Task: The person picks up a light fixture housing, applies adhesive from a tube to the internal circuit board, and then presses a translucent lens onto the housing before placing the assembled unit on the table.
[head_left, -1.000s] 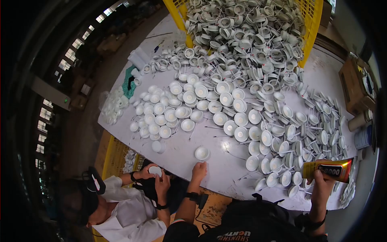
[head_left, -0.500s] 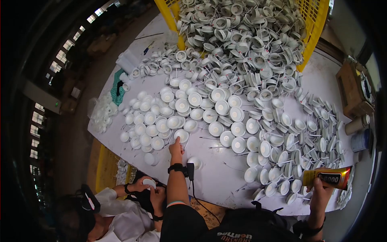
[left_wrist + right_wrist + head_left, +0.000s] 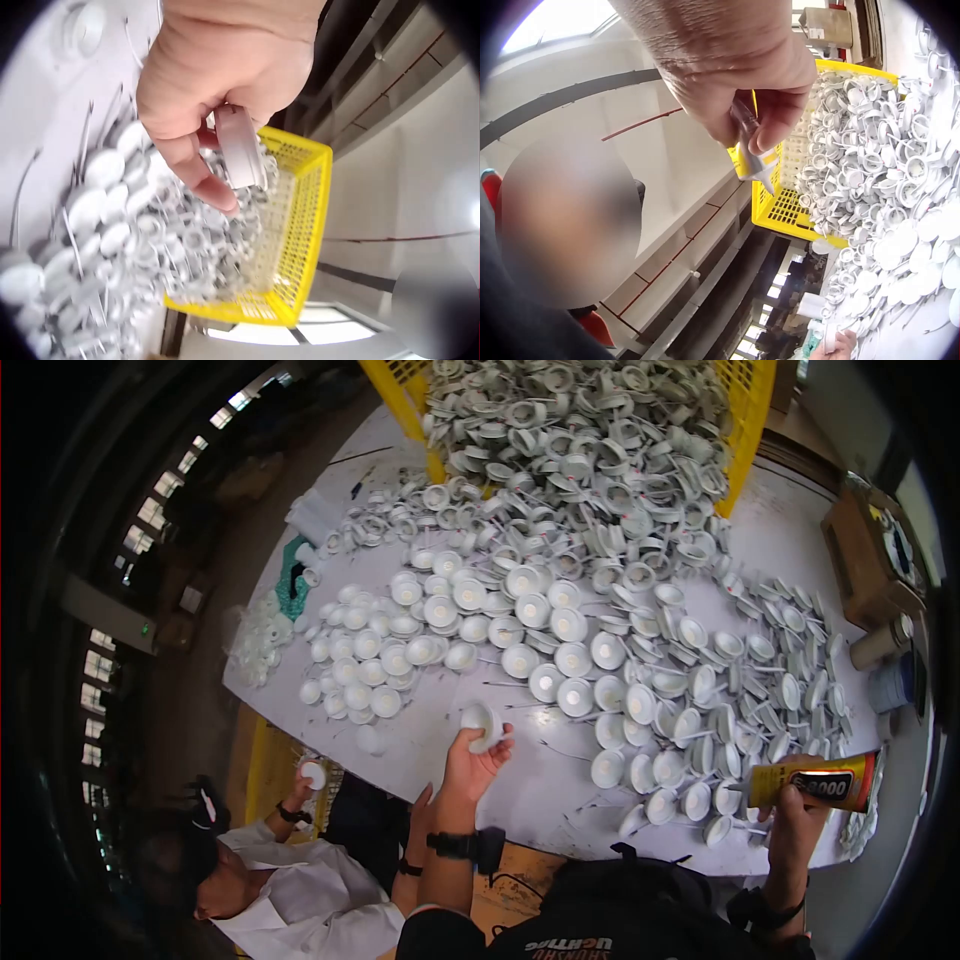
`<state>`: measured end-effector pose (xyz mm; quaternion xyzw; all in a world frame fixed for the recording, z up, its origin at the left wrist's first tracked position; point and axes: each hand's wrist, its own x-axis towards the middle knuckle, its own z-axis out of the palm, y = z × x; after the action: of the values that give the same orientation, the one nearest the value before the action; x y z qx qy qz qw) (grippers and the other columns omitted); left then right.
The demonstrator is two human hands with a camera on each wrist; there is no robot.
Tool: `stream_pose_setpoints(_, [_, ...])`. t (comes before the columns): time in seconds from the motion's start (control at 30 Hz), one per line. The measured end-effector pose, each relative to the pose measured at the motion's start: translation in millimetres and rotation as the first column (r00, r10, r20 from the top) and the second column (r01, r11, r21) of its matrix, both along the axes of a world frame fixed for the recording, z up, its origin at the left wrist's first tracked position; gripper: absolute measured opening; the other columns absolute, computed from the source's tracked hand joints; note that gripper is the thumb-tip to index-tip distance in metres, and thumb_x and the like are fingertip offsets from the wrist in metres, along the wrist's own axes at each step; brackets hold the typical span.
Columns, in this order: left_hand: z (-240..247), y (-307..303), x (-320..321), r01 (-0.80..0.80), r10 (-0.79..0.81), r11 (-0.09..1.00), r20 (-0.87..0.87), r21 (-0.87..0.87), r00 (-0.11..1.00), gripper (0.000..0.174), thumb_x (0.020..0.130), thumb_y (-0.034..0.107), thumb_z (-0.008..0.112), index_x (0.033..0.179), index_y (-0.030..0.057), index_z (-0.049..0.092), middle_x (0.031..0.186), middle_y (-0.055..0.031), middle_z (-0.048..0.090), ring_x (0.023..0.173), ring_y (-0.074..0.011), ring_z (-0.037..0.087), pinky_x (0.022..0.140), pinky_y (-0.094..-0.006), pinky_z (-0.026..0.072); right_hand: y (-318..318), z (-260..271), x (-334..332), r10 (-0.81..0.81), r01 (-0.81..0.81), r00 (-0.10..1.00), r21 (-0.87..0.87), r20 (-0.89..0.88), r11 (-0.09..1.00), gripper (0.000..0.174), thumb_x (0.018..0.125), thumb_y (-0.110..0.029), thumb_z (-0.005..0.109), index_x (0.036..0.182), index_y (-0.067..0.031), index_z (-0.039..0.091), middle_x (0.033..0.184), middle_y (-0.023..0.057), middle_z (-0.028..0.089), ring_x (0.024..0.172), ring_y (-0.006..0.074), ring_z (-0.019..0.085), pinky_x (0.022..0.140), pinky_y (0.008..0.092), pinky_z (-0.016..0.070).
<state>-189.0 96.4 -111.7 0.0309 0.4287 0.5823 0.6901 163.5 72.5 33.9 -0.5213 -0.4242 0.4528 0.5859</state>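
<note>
My left hand point(image 3: 472, 772) holds a white round lamp housing point(image 3: 482, 728) between thumb and fingers, low over the near part of the table point(image 3: 545, 780). In the left wrist view this housing point(image 3: 241, 146) is seen edge-on, its rim facing away from the palm. My right hand point(image 3: 795, 835) grips a yellow, black and red glue tube point(image 3: 815, 782) at the table's right edge. The tube's pale nozzle point(image 3: 765, 180) points downward in the right wrist view. Ahead of my left hand lie many similar white lamp housings point(image 3: 385, 702), several with thin wires.
A yellow crate point(image 3: 742, 450) heaped with grey-white rings stands at the back. At left, a person in a white shirt point(image 3: 300, 890) holds a white disc point(image 3: 313, 775). A cardboard box point(image 3: 865, 560) and a blue tin point(image 3: 890, 685) line the right side.
My left hand reached to a housing at the pile's edge, then came back toward me and now holds one. The right hand keeps the glue tube. The other person's hands have moved apart.
</note>
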Motion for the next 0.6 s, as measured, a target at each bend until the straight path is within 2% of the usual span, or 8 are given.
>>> stream_pose_setpoints(0.1, [53, -18, 68, 0.240, -0.247, 0.965, 0.056, 0.107, 0.967, 0.039, 0.071, 0.018, 0.041, 0.105, -0.0005, 0.039, 0.098, -0.0209, 0.050, 0.071, -0.0237, 0.055, 0.059, -0.0309, 0.0449, -8, 10, 7, 0.040, -0.040, 0.999, 0.052, 0.011, 0.998, 0.034, 0.066, -0.022, 0.060, 0.084, 0.0025, 0.045, 0.076, 0.0091, 0.046, 0.053, 0.0145, 0.049, 0.040, 0.0217, 0.0403])
stream_pose_setpoints(0.17, [70, -30, 106, 0.399, -0.434, 0.874, 0.077, 0.277, 0.898, 0.051, 0.076, 0.029, 0.038, 0.118, 0.0011, 0.029, 0.106, -0.0227, 0.045, 0.077, -0.0241, 0.054, 0.061, -0.0305, 0.0444, -14, 11, 21, 0.140, -0.141, 0.990, 0.095, 0.014, 0.986, 0.032, 0.066, -0.020, 0.061, 0.083, 0.0029, 0.047, 0.078, 0.0105, 0.048, 0.059, 0.0157, 0.050, 0.044, 0.0228, 0.0423])
stream_pose_setpoints(0.2, [78, -34, 126, 0.426, -0.473, 0.857, 0.112, 0.289, 0.874, 0.051, 0.076, 0.029, 0.038, 0.118, 0.0011, 0.029, 0.106, -0.0227, 0.045, 0.077, -0.0241, 0.054, 0.061, -0.0305, 0.0444, -16, 19, 22, 0.159, -0.162, 0.986, 0.066, 0.050, 0.985, 0.033, 0.066, -0.024, 0.061, 0.082, 0.0003, 0.046, 0.077, 0.0106, 0.048, 0.065, 0.0168, 0.049, 0.054, 0.0250, 0.0408])
stream_pose_setpoints(0.27, [94, -41, 155, 0.402, -0.490, 0.864, 0.321, 0.303, 0.811, 0.060, 0.079, 0.043, 0.029, 0.124, 0.0055, 0.020, 0.107, -0.0252, 0.041, 0.082, -0.0271, 0.050, 0.063, -0.0346, 0.0420, -19, 28, 28, 0.156, -0.161, 0.983, 0.040, 0.098, 0.986, 0.033, 0.066, -0.027, 0.061, 0.082, -0.0023, 0.046, 0.077, 0.0108, 0.048, 0.071, 0.0179, 0.048, 0.063, 0.0273, 0.0393])
stream_pose_setpoints(0.33, [109, -44, 178, 0.436, -0.521, 0.851, 0.358, 0.293, 0.775, 0.060, 0.080, 0.046, 0.026, 0.125, 0.0062, 0.019, 0.109, -0.0253, 0.039, 0.085, -0.0282, 0.048, 0.066, -0.0364, 0.0410, -21, 26, 35, 0.226, -0.245, 0.966, 0.174, 0.122, 0.954, 0.025, 0.065, -0.011, 0.063, 0.084, -0.0008, 0.050, 0.084, 0.0111, 0.053, 0.078, 0.0175, 0.050, 0.068, 0.0279, 0.0413])
stream_pose_setpoints(0.37, [113, -46, 187, 0.452, -0.527, 0.849, 0.382, 0.273, 0.759, 0.061, 0.081, 0.048, 0.022, 0.125, 0.0069, 0.019, 0.111, -0.0254, 0.038, 0.088, -0.0292, 0.047, 0.069, -0.0382, 0.0400, -22, 28, 38, 0.218, -0.239, 0.967, 0.174, 0.129, 0.955, 0.025, 0.065, -0.011, 0.063, 0.084, -0.0008, 0.050, 0.084, 0.0111, 0.053, 0.078, 0.0175, 0.050, 0.068, 0.0279, 0.0413])
stream_pose_setpoints(0.5, [118, -54, 208, 0.503, -0.576, 0.817, 0.362, 0.282, 0.733, 0.058, 0.082, 0.043, 0.021, 0.125, 0.0031, 0.016, 0.117, -0.0168, 0.036, 0.096, -0.0287, 0.043, 0.073, -0.0411, 0.0388, -22, 37, 40, 0.264, -0.295, 0.949, 0.188, 0.172, 0.937, 0.022, 0.065, -0.008, 0.063, 0.083, -0.0031, 0.052, 0.085, 0.0094, 0.055, 0.082, 0.0183, 0.050, 0.073, 0.0300, 0.0385])
stream_pose_setpoints(0.6, [119, -56, 213, 0.472, -0.616, 0.787, 0.449, 0.398, 0.648, 0.056, 0.084, 0.038, 0.026, 0.125, 0.0028, 0.013, 0.122, -0.0110, 0.031, 0.106, -0.0233, 0.038, 0.082, -0.0394, 0.0355, -21, 43, 42, 0.328, -0.388, 0.877, 0.117, 0.351, 0.914, 0.021, 0.064, -0.005, 0.063, 0.084, -0.0031, 0.054, 0.087, 0.0091, 0.054, 0.084, 0.0182, 0.050, 0.073, 0.0291, 0.0393])
